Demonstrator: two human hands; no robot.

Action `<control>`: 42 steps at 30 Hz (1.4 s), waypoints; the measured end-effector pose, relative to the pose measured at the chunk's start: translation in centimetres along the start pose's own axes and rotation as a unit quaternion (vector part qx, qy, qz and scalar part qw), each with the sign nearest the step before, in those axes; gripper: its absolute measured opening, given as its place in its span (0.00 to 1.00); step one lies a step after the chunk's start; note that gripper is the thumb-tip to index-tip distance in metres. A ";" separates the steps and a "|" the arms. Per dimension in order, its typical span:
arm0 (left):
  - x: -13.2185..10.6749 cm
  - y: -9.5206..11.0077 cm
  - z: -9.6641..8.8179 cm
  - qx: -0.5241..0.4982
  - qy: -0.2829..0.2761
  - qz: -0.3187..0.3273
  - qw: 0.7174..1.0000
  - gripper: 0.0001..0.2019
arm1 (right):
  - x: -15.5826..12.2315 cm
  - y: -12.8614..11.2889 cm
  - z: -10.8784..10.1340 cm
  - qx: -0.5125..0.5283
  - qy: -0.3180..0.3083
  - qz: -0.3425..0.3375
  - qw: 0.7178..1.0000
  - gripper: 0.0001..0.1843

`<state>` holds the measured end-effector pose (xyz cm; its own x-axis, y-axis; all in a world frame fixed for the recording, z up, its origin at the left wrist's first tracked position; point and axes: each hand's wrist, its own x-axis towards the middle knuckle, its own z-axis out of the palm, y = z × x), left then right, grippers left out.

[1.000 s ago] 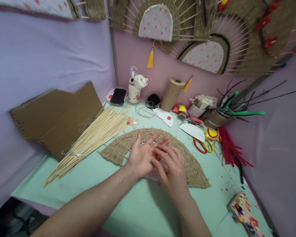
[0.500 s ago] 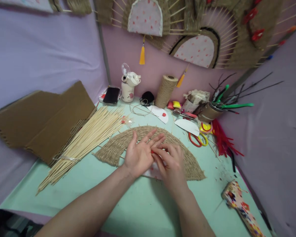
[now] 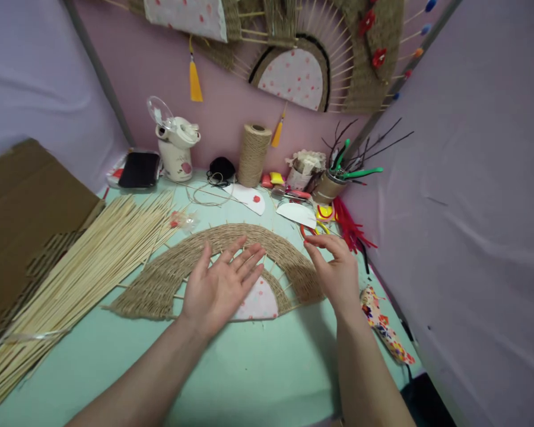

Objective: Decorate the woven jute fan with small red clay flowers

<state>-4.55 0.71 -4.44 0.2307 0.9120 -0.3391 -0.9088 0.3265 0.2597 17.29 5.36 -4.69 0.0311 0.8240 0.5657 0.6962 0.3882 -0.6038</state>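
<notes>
A half-round woven straw fan piece lies flat on the mint-green table, with a white red-dotted fabric half-circle at its centre. My left hand hovers palm up over the fan's middle, fingers spread and holding nothing. My right hand is over the fan's right end. Its thumb and forefinger are pinched on a small red piece at the fingertips.
A thick bundle of bamboo skewers and cardboard sheets lie to the left. Along the back wall stand a phone, a white jug, a twine spool and a cup of tools. At the right are scissors, red stems and a floral glue gun.
The hands were together over the fan, right fingers picking at the left palm. Now the right hand has drawn away to the right with a red bit. The view swung right.
</notes>
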 end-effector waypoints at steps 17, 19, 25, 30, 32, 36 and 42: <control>0.2 0.4 -0.1 -0.031 0.019 -0.011 0.999 0.26 | -0.6 3.7 3.7 -0.158 -0.136 0.057 0.976 0.10; 0.2 0.4 -0.1 -0.034 0.018 -0.014 0.999 0.26 | -0.6 3.6 3.9 -0.163 -0.145 0.055 0.974 0.11; 0.1 0.4 -0.1 -0.043 0.018 -0.018 0.999 0.27 | -0.7 3.4 4.3 -0.169 -0.156 0.050 0.972 0.11; 0.1 0.4 -0.2 -0.038 0.017 -0.017 0.999 0.26 | -0.6 3.4 4.5 -0.176 -0.154 0.049 0.971 0.11; 0.1 0.4 -0.2 -0.036 0.013 -0.015 0.999 0.26 | -0.5 3.5 4.6 -0.178 -0.154 0.049 0.971 0.11; 0.1 0.4 -0.1 -0.033 0.016 -0.017 0.999 0.26 | -0.4 3.5 4.8 -0.179 -0.150 0.053 0.971 0.12; 0.0 0.4 0.0 -0.035 0.021 -0.014 0.999 0.25 | -0.4 3.6 4.9 -0.174 -0.141 0.056 0.973 0.12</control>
<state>-4.90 0.81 -4.34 0.2424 0.8913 -0.3831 -0.9250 0.3315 0.1859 16.22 8.41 -9.85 -0.0429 0.9526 0.3011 0.9021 0.1664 -0.3982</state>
